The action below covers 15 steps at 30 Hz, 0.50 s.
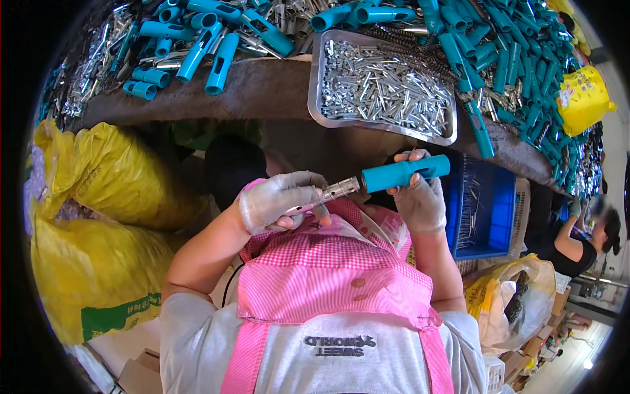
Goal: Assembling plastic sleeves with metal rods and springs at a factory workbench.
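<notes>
Fingers (289, 194) of gloved left hand (279, 200) grip metal shaft (338, 189) w/ teal plastic handle (403, 173).

Both forearms rise bare from the lower edge and meet in front of the chest, elbows bent and spread wide. The left hand (279, 200), in a thin pale glove, is curled into a loose fist, thumb and fingertips pinched together and pointing right. The right hand (420, 197), gloved alike, sits level with it, fingers wrapped in a closed grip, wrist bent slightly inward.
</notes>
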Each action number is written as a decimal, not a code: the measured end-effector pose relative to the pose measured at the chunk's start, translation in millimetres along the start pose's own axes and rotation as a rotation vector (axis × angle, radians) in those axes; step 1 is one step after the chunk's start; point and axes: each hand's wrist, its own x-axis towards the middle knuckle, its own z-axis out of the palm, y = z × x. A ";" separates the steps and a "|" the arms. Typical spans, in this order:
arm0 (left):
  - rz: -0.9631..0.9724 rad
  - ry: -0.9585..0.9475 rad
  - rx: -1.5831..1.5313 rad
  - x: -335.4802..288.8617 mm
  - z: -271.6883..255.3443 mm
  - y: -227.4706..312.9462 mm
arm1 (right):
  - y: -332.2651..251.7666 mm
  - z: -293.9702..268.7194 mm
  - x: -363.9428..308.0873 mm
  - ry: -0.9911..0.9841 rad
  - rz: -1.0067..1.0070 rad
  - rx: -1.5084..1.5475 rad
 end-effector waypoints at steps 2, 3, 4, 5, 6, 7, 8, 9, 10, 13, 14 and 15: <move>-0.017 -0.004 0.008 -1.2 -1.9 -1.2 | 1.3 -0.7 -0.2 -0.084 0.061 0.047; -0.004 -0.009 0.008 -1.8 -1.9 -2.1 | 1.7 -0.2 -0.8 -0.084 0.063 0.047; 0.010 -0.014 0.008 -2.2 -1.8 -2.8 | 2.3 1.0 -1.6 -0.092 0.047 0.029; 0.010 -0.013 0.007 -2.3 -1.2 -3.0 | 2.9 2.7 -2.5 -0.101 0.031 0.010; 0.002 -0.008 0.017 -1.8 0.0 -2.8 | 3.9 5.5 -3.9 -0.087 0.035 -0.130; -0.005 -0.002 0.028 -1.0 1.8 -2.4 | 5.2 9.6 -5.8 -0.074 0.038 -0.270; -0.011 0.020 0.068 1.2 6.6 -2.5 | 6.0 14.8 -6.9 -0.175 0.096 -0.393; -0.018 0.040 0.111 3.0 10.9 -2.0 | 13.9 20.8 -8.1 -0.155 0.198 -0.100; -0.021 0.028 0.060 3.6 10.2 -2.7 | 12.1 20.4 -6.9 -0.154 0.195 -0.101; 0.031 0.008 0.027 3.1 5.9 -2.0 | -5.8 19.3 -1.9 -0.149 0.319 -0.273; 0.032 0.009 0.026 2.4 2.2 -1.9 | -15.5 17.5 1.5 -0.226 0.310 -0.306; 0.018 -0.026 0.079 2.1 -1.8 -1.5 | -24.6 16.6 3.0 -0.297 0.298 -0.340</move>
